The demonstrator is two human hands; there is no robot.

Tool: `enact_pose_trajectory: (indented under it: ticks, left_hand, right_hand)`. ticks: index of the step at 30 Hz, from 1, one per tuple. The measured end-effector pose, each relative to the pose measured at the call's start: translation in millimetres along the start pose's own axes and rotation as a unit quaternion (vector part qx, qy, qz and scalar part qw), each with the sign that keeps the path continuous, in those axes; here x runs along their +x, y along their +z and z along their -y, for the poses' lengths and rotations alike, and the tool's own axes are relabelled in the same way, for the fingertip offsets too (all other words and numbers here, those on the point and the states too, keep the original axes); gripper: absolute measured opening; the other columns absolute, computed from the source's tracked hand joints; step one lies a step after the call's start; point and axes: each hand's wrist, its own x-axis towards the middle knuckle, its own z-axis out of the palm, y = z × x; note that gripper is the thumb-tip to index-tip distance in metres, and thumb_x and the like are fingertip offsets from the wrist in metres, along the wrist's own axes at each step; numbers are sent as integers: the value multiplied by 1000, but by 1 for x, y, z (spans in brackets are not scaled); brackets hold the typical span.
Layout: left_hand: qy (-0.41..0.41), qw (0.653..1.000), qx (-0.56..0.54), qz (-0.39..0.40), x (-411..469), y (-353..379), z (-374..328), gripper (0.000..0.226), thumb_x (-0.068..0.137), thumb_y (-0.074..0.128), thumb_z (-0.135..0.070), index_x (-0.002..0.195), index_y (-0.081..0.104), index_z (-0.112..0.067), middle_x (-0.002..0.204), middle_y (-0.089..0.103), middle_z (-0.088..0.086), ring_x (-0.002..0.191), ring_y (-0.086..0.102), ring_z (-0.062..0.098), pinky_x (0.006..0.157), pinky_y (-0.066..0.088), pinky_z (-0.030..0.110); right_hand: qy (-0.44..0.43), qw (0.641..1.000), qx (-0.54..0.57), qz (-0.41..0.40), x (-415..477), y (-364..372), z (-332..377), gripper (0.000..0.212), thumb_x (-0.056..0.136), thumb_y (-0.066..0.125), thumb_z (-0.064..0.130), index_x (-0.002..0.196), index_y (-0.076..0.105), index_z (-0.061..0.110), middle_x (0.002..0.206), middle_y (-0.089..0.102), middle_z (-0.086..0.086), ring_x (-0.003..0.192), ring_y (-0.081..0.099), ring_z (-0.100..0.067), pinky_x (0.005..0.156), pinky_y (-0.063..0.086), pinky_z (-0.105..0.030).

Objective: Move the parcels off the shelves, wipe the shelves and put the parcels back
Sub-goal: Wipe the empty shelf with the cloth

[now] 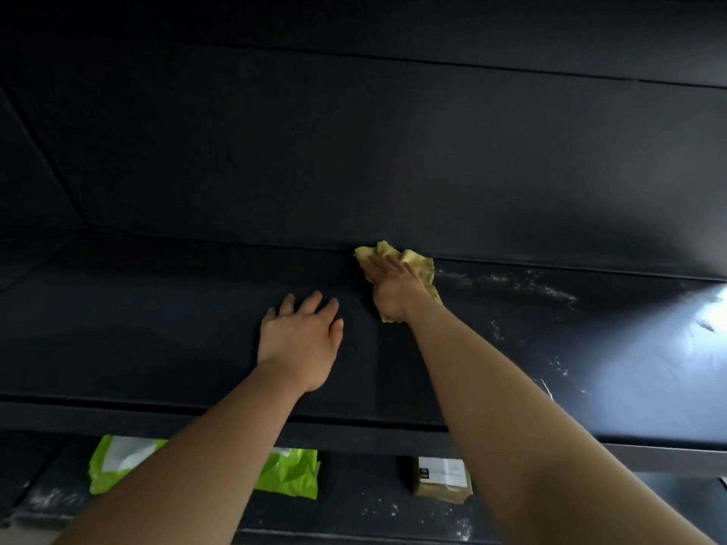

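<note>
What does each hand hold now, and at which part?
Nothing is gripped. The right hand presses flat on the middle of the yellow cloth; the left hand rests open on the shelf.

Ahead of me a dark matte back panel (354, 151) fills the view, a thin seam (432, 62) crossing it high up, with bright glare (708, 316) spilling in from my right
</note>
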Motion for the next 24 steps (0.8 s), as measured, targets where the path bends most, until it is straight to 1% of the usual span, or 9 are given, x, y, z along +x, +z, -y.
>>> enact_pose_trajectory:
  ticks: [3, 7, 10, 12, 15, 19, 22, 24]
  left_hand:
    - [-1, 1000, -5, 3, 1, 0, -1, 51, 99, 15, -49, 148, 22, -37, 158, 19, -9, 144, 20, 28, 112, 27, 46]
    - [-4, 1000, -1, 10, 0, 0, 0, 51, 100, 14, -49, 149, 20, -37, 158, 17, -9, 144, 19, 28, 113, 26, 46]
    - [-4, 1000, 2, 10, 1, 0, 0, 51, 100, 14, -48, 149, 20, -36, 158, 18, -8, 144, 20, 29, 112, 26, 46]
    - [-7, 1000, 5, 9, 2, 1, 0, 50, 100, 14, -47, 149, 20, -36, 158, 18, -8, 144, 20, 30, 112, 27, 47]
    - [-8, 1000, 8, 19, 3, 2, 0, 50, 101, 14, -45, 149, 19, -35, 158, 17, -7, 144, 19, 31, 112, 26, 48]
    - [-6, 1000, 8, 25, 3, 1, -1, 49, 102, 14, -43, 149, 19, -33, 158, 17, -5, 143, 19, 34, 111, 26, 50]
    - [4, 1000, -2, 31, 0, -6, -3, 47, 103, 16, -39, 149, 22, -30, 158, 20, -2, 143, 20, 34, 111, 26, 50]
    - [20, 999, 2, 29, -3, -11, -7, 45, 104, 20, -36, 148, 27, -27, 155, 26, 0, 141, 25, 33, 109, 31, 48]
  right_hand:
    - [61, 998, 11, -6, 3, -7, -20, 70, 93, 37, 15, 154, 4, 29, 162, 2, 6, 148, -2, -19, 119, 0, -39]
    - [131, 991, 34, -10, -9, -11, -52, 66, 96, 31, 20, 154, 2, 29, 161, 2, 7, 148, -3, -20, 119, 1, -42]
    - [191, 981, 28, -14, -26, -11, -75, 65, 97, 29, 24, 154, -2, 25, 162, -1, 6, 148, -5, -21, 120, 0, -42]
    - [222, 975, 27, -16, -39, -10, -83, 66, 97, 30, 25, 154, -3, 21, 162, -2, 3, 148, -6, -23, 120, -1, -43]
    - [254, 967, 25, -16, -59, -8, -74, 67, 96, 29, 24, 154, -5, 18, 162, -4, -1, 148, -7, -25, 119, -3, -42]
    - [247, 969, 14, -24, -77, 1, -36, 67, 95, 27, 22, 154, -4, 17, 162, -6, -2, 148, -8, -25, 120, -3, -41]
    - [206, 978, 15, -23, -89, 9, -4, 66, 96, 26, 21, 153, -6, 16, 161, -8, -3, 148, -9, -26, 120, -3, -42]
    - [174, 984, 21, -27, -97, 12, 5, 63, 97, 23, 22, 154, -5, 16, 162, -7, -3, 148, -8, -25, 120, -3, -41]
